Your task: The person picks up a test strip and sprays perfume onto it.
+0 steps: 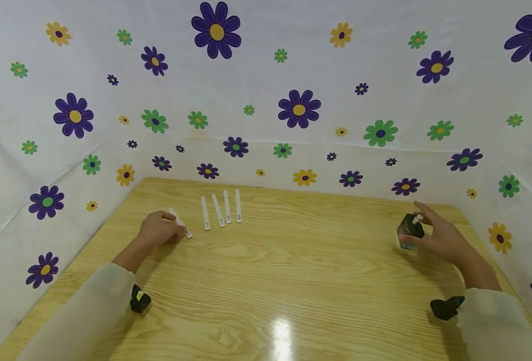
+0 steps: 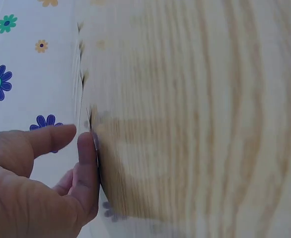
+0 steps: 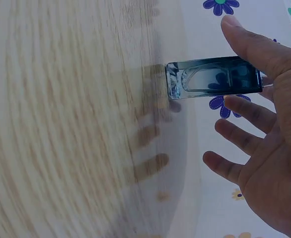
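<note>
At the left of the table, my left hand rests its fingers at a slim white paper strip with a small printed mark at its near end. Seen from the left wrist, the thumb is apart from the fingers, which touch the tabletop; the strip shows only as a thin edge. My right hand is spread around a dark glass perfume bottle standing upright at the right. In the right wrist view, the thumb lies on one side of the bottle, with straight, separated fingers on the other.
Several more white paper strips lie side by side toward the back left of the wooden table. A white cloth with printed flowers walls in the back and both sides. Black wrist cameras hang below the sleeves.
</note>
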Demonstrator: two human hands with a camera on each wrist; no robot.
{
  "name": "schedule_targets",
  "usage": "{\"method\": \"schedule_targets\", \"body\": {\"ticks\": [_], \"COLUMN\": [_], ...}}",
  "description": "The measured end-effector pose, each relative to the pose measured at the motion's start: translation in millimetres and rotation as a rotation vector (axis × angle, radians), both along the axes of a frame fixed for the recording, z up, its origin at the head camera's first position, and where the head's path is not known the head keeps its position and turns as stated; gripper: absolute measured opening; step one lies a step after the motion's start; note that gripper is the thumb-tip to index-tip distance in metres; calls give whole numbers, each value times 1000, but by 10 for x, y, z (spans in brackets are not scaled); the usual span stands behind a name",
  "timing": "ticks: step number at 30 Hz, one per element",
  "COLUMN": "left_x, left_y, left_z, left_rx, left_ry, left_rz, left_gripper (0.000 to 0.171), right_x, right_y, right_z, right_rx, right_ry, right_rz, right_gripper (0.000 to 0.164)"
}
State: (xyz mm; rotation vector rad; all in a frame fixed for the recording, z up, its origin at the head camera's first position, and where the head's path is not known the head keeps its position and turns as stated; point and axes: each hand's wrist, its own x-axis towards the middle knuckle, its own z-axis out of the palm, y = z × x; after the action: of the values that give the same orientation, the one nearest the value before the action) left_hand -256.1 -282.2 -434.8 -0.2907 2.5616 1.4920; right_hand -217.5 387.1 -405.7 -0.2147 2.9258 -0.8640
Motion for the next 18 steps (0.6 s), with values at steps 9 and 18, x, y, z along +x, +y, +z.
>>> {"method": "schedule_targets", "body": {"ticks": [9,18], "left_x": [40,56], "left_y": [145,278], "left_z": [57,45], "left_rx": [241,32], "left_ry": [-98,-2], "left_rz": [139,86], "left_gripper": [64,69], "right_x": [-8,8], "right_y": [6,42], "right_z": [-96,-127], "right_rx": [-86,-221], "right_ry": [-44,-82], "right_rz": [3,6], "right_gripper": [110,104]}}
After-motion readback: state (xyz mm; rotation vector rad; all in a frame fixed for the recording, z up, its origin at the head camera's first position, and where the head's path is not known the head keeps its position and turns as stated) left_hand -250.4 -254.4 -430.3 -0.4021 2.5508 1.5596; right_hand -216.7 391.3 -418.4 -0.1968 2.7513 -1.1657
